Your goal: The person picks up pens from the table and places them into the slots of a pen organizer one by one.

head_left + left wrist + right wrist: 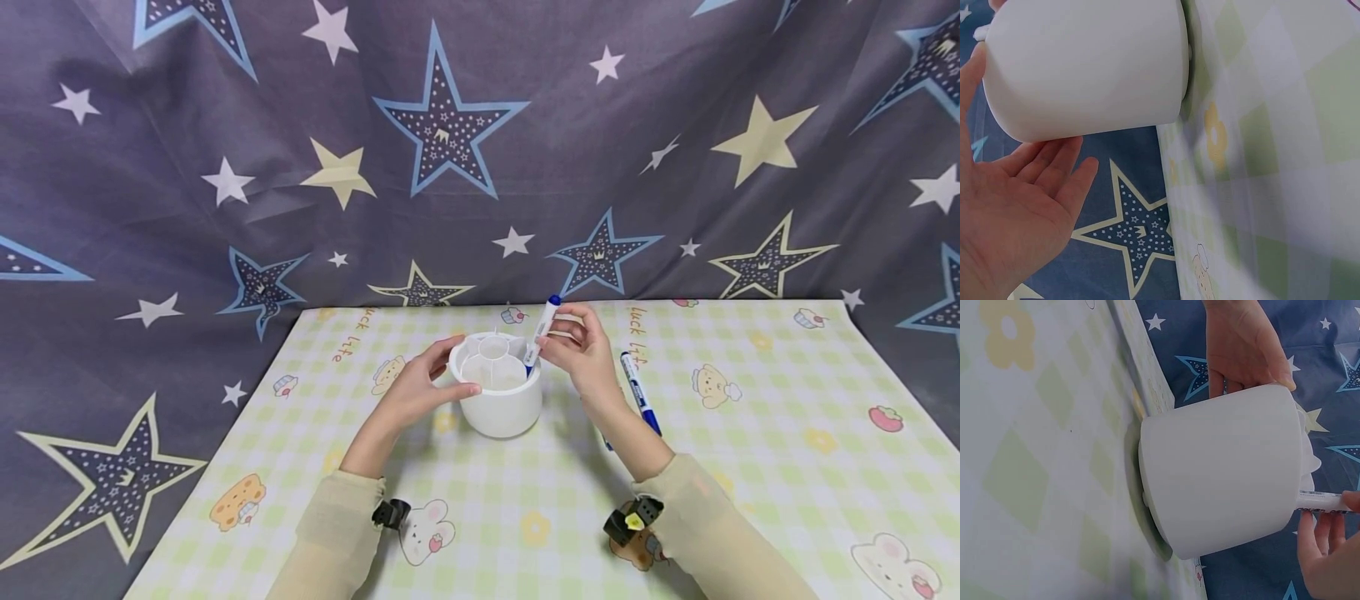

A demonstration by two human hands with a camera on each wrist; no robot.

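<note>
A round white pen holder (501, 414) with a divided top stands on the table. My left hand (415, 390) grips it at the left, the thumb on the front of the rim and the fingers around the far side. Between thumb and fingers my right hand (588, 358) pinches a white marker (542, 332) with blue ends. The marker leans to the right, its lower end inside a compartment on the holder's right side. In the right wrist view, the marker (1319, 501) enters over the holder's rim.
To the right of my right forearm lies another white-and-blue marker (637, 387). A blue tip (607, 445) shows beside that forearm, the rest hidden beneath it. A checked cloth (525, 483) covers the table, and a dark star-print curtain (480, 225) hangs behind.
</note>
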